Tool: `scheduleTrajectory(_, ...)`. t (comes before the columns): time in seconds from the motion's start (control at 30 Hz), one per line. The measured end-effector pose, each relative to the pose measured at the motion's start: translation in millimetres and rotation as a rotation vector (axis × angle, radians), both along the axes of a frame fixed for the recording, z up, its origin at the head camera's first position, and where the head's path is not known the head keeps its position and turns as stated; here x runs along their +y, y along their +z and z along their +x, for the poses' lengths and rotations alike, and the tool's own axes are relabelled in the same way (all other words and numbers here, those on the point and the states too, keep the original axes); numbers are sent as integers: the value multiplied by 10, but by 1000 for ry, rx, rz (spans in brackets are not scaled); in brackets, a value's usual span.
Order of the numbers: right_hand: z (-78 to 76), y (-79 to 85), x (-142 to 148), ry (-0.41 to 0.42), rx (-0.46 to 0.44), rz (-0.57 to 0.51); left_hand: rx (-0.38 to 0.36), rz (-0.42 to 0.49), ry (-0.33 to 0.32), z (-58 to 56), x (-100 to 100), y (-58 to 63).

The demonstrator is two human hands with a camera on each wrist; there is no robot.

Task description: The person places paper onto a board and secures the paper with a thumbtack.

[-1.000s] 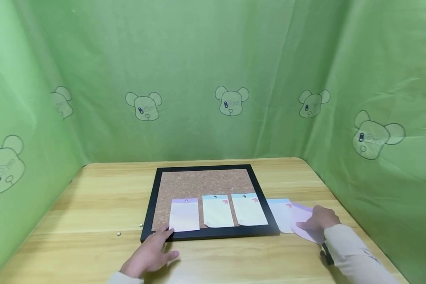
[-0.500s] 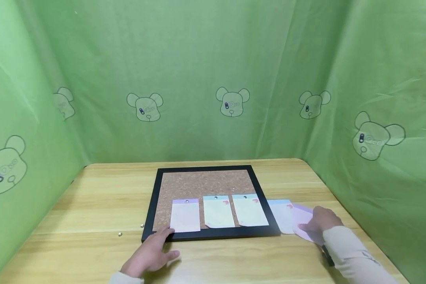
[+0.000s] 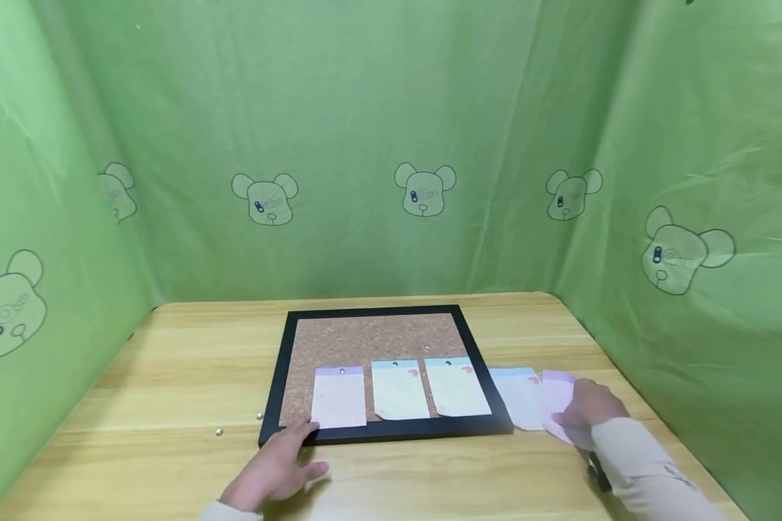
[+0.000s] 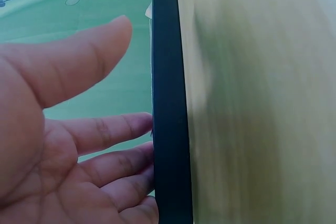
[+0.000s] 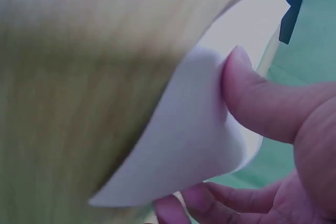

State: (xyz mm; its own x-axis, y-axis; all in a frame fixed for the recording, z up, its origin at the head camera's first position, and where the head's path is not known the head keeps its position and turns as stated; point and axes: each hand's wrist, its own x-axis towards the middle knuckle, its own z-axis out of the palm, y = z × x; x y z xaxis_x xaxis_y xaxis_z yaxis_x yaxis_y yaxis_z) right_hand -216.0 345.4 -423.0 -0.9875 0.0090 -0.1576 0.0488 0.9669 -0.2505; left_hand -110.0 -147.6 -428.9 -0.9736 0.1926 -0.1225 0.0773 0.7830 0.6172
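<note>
My right hand (image 3: 596, 405) pinches a purple-topped note sheet (image 3: 556, 398) right of the board. In the right wrist view the thumb (image 5: 247, 90) lies on the sheet's face and the fingers are beneath, with the paper (image 5: 184, 124) bending between them. Next to it a blue-topped note sheet (image 3: 518, 396) lies by the frame. My left hand (image 3: 276, 463) rests its straight fingertips on the lower left corner of the black-framed corkboard (image 3: 378, 333), thumb spread away. Across the cork's lower half are one purple-topped note (image 3: 339, 401) and two blue-topped notes (image 3: 400, 394), each with a pin at its top.
Two small silvery pins (image 3: 219, 432) lie on the wooden table (image 3: 182, 362) left of the board. Green curtains (image 3: 365, 108) with bear-head prints close in the back and both sides. A dark object (image 3: 598, 474) shows beneath the right wrist.
The purple-topped sheet in my right hand has turned and shifted slightly right, off the edge of the blue-topped sheet beside it. My left hand stays on the frame.
</note>
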Motion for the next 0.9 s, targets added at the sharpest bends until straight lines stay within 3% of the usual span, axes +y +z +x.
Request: scheduleTrajectory(0.9, 34, -39, 36, -115, -5, -184, 2, -8, 0, 4, 1, -2)
